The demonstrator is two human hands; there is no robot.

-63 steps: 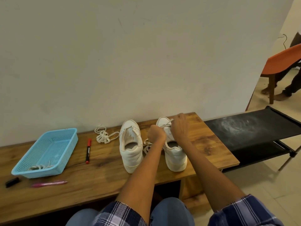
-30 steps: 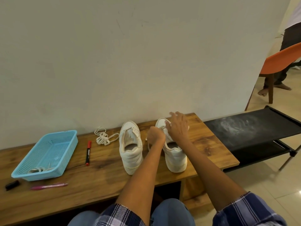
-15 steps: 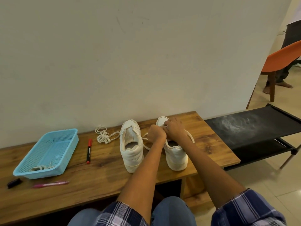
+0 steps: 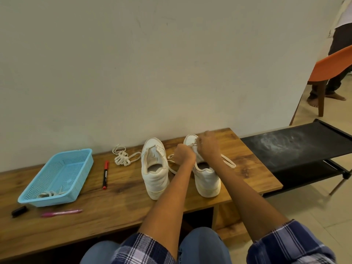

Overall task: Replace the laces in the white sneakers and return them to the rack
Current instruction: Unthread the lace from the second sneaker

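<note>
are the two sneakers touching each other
Apart. The head view shows bare wood and a strand of lace between the left sneaker and the right sneaker; the left hand crosses the gap further up.

Head-worn view, forward and down

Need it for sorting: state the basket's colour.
Light blue basket, seen in the head view.

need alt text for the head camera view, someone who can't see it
Both hands, left hand and right hand, work a white lace on the right sneaker on a wooden table. The left sneaker stands beside it; a blue basket sits far left.
</note>
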